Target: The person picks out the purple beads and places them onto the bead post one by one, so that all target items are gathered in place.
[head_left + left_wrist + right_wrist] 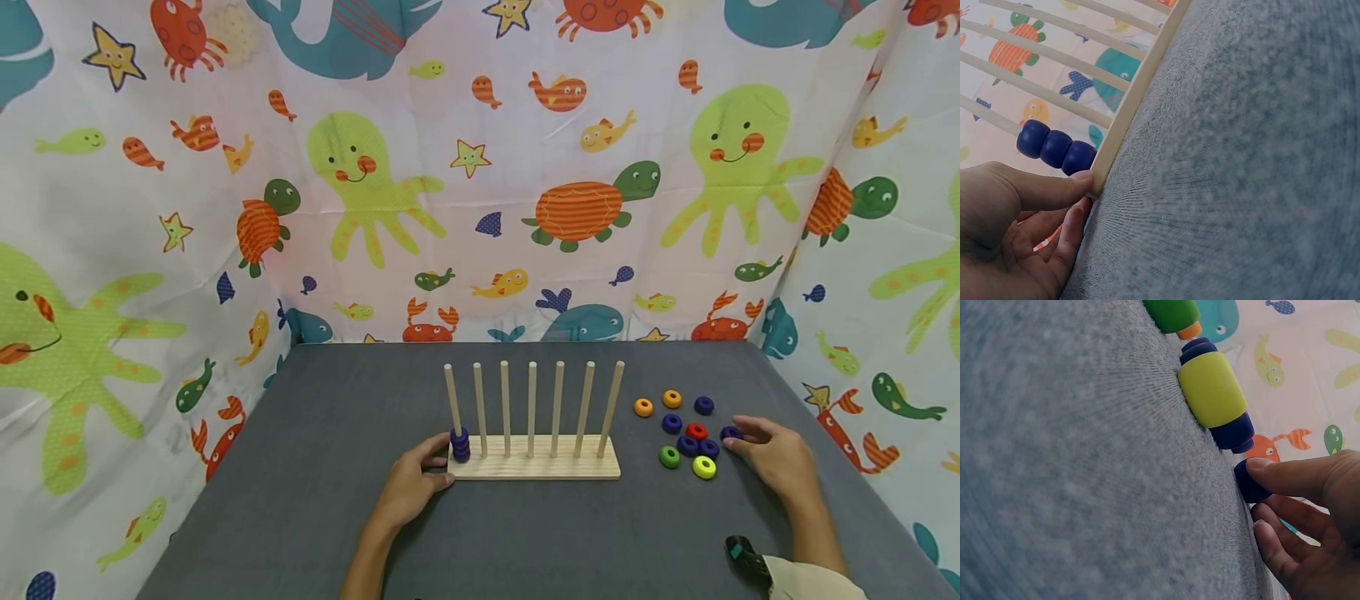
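Observation:
A pale wooden peg stand (536,468) has several upright pegs in a row. Three dark blue beads (1055,149) are stacked on its leftmost peg. My left hand (411,479) holds the stand's left end between thumb and fingers, the thumb (1079,182) against the base edge. On the right, my right hand (776,457) pinches a dark blue bead (1251,481) that sits on the table at the edge of a loose group. Beside that hand lie more blue beads (687,446), a red bead (697,431) and a yellow bead (1215,387).
A green bead (669,456) and two orange beads (642,407) lie between the stand and the right hand. The grey table (337,400) is bordered by a sea-animal patterned cloth (480,242). A black strap (746,560) is at the right sleeve.

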`<state>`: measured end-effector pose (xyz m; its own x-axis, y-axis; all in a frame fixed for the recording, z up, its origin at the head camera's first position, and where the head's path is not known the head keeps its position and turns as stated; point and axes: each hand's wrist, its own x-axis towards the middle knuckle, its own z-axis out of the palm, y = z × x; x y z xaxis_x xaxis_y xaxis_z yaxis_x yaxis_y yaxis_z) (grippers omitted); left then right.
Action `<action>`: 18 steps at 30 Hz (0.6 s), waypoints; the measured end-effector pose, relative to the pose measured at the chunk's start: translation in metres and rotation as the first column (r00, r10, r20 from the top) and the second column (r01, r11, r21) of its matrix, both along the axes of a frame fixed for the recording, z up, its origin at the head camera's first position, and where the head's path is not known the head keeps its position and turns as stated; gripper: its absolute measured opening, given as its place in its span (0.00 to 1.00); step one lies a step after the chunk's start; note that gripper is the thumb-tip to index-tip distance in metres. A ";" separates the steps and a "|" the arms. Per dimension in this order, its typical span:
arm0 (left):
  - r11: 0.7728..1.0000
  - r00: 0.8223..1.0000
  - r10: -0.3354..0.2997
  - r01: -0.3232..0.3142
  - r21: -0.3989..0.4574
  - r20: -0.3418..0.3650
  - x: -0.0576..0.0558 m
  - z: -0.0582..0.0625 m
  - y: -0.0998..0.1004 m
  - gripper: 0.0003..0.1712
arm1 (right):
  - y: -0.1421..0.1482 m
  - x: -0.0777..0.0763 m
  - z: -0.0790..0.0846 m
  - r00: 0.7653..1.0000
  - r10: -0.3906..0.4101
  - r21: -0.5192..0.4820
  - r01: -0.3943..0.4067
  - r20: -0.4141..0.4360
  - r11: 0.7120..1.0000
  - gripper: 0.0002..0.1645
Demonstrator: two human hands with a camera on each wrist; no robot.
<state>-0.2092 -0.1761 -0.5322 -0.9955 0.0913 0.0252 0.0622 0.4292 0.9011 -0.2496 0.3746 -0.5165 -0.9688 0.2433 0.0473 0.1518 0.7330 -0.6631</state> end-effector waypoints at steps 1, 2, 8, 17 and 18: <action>1.000 1.000 0.001 -0.001 -0.001 0.001 0.000 0.000 0.000 0.37 | 0.000 0.000 0.000 1.000 -0.001 0.002 0.001 0.000 1.000 0.30; 1.000 1.000 0.002 -0.002 -0.001 0.004 0.000 0.000 0.000 0.37 | 0.000 0.000 0.000 1.000 -0.002 0.002 0.002 0.002 1.000 0.30; 1.000 1.000 -0.001 0.001 -0.001 0.006 0.001 0.001 0.001 0.37 | 0.001 0.001 0.002 1.000 -0.014 -0.006 0.014 0.012 1.000 0.30; 1.000 1.000 0.007 -0.007 -0.009 0.012 0.002 0.003 0.001 0.37 | -0.002 0.005 0.016 1.000 -0.003 -0.035 0.003 0.007 0.999 0.37; 1.000 1.000 0.008 -0.008 -0.010 0.012 0.002 0.003 0.002 0.37 | -0.004 0.005 0.018 1.000 -0.002 -0.036 0.002 0.000 0.999 0.38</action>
